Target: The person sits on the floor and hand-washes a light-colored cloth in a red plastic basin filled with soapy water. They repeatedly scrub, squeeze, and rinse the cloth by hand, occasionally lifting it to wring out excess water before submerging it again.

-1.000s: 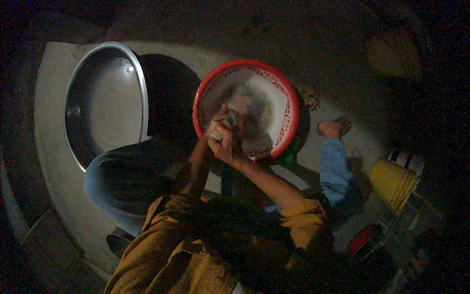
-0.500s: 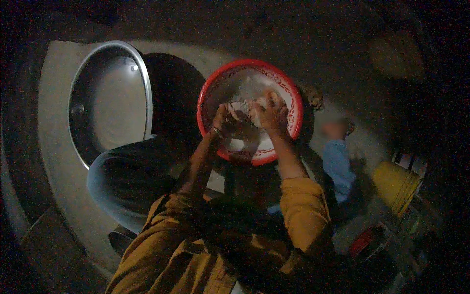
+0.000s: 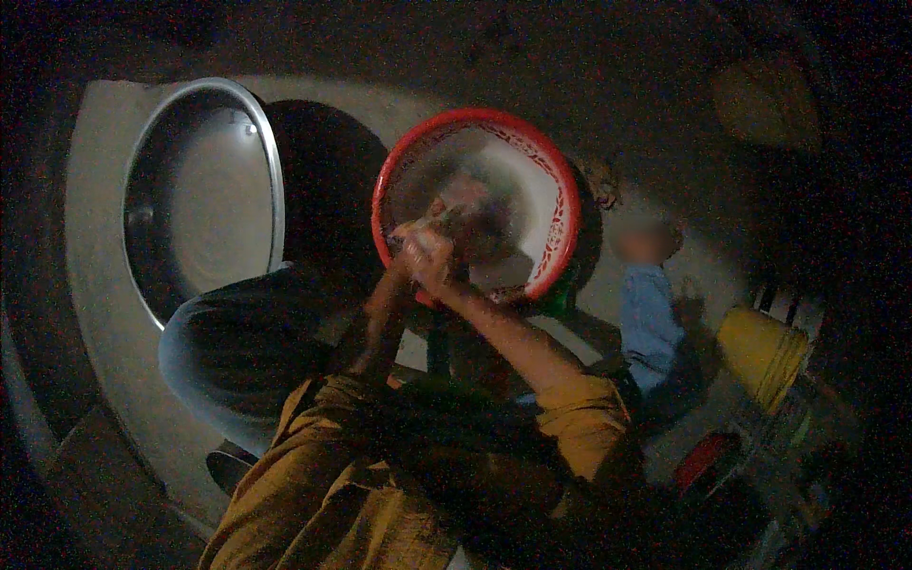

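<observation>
Dim scene, lit only in the centre. Red-rimmed bowl (image 3: 546,204) standing on the floor (image 3: 104,285), just ahead of the knees. Both hands together over the near side of the bowl: left hand (image 3: 410,249) and right hand (image 3: 439,268) touching, closed around a small pale lump (image 3: 426,236), possibly wet cloth or food; too blurred to identify. Left grip: closed on the lump. Right grip: likewise closed on it, fingers wrapped from the other side. Contents of the bowl pale and smeared, not readable.

Large metal basin (image 3: 204,195) well to the left, apart from the bowl. Dark blue tub (image 3: 204,351) near the left knee. Yellow bucket (image 3: 760,347) at far right, with a blue garment (image 3: 651,323) between it and the bowl.

Judgement on the step in hand, apparently squeezing or rubbing over the bowl: best done low inside the rim to keep drips contained, with even pressure from both palms and the bowl kept level. Risk of spill over the near edge if pressed down there.
</observation>
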Tool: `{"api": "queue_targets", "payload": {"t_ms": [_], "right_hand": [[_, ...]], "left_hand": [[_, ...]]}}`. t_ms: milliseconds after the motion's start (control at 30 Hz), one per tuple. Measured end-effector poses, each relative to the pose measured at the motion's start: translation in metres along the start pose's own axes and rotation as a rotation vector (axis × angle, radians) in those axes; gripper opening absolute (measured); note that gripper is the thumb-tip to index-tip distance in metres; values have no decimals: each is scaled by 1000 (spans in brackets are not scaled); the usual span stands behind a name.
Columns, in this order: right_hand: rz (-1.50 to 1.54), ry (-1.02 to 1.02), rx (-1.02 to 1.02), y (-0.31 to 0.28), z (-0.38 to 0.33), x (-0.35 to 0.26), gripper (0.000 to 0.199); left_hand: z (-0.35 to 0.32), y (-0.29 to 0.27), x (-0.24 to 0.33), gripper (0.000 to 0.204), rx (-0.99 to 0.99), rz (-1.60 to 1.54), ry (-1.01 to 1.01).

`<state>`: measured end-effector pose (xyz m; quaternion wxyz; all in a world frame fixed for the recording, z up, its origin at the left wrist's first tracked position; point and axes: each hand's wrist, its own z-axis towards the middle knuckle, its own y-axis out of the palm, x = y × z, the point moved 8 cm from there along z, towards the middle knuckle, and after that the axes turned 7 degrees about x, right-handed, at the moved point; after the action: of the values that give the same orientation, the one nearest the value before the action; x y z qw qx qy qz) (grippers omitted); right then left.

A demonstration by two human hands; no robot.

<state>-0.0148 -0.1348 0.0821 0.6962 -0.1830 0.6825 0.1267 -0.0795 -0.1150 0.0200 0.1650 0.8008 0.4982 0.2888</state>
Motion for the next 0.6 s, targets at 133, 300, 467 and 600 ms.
{"api": "queue_targets", "payload": {"t_ms": [133,300,467,600], "right_hand": [[-462,92,120,-50,55,99,35],[-1242,-71,-172,-138,106,138,51],[-1300,-369,94,-111,47,-16,62],[-779,163,-144,-79,26,10,44]], "left_hand": [[28,56,9,53,-56,-15,13],[47,74,13,53,-42,-20,32],[38,28,21,54,27,-2,28],[42,24,21,54,9,-8,8]]}}
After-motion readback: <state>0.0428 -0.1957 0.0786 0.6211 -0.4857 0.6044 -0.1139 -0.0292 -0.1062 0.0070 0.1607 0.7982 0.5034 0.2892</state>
